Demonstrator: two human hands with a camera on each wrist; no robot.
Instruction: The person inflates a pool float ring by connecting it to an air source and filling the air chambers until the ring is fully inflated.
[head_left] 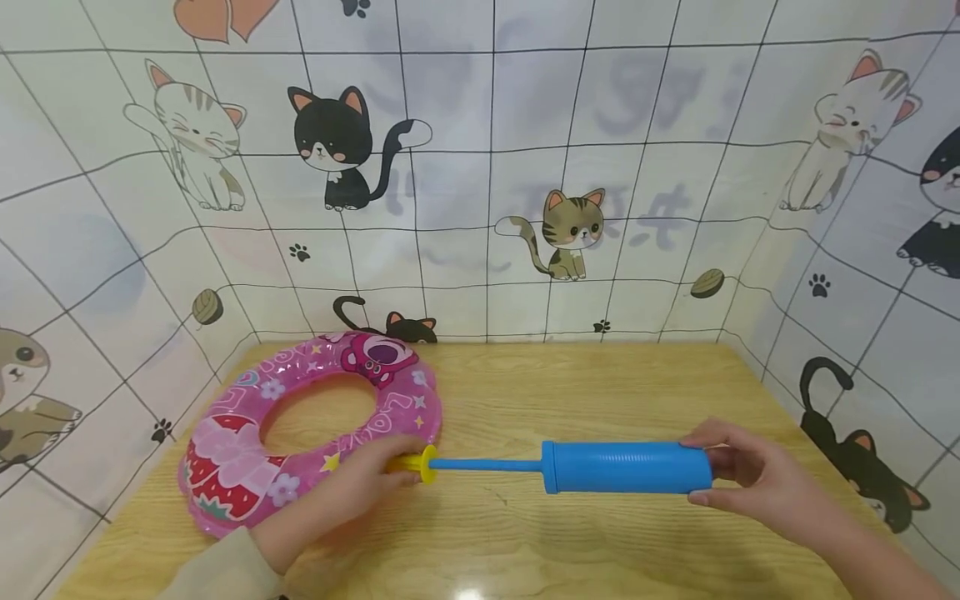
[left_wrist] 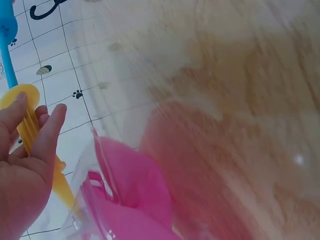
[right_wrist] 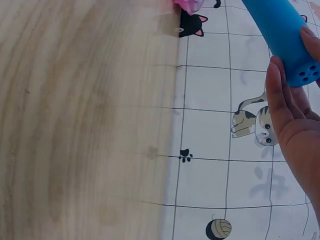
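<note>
A blue hand pump [head_left: 630,467] is held level above the table, its thin blue rod [head_left: 487,465] drawn out to the left. My right hand [head_left: 765,483] grips the barrel's right end, fingers and thumb on either side of the end face with small holes, seen in the right wrist view. With the left hand [head_left: 367,479] I pinch the yellow nozzle piece [left_wrist: 30,125] at the rod's end. Its tapered tip overlaps the clear edge of the pink swim ring [left_wrist: 135,180]; whether it sits in a valve, I cannot tell. The ring looks plump, with strawberry and bear prints.
A wood-grain table [head_left: 525,550] lies beneath everything. White cloth [head_left: 465,183] printed with cats and grid lines rises behind it and on both sides. The swim ring covers the table's left part, reaching the back edge.
</note>
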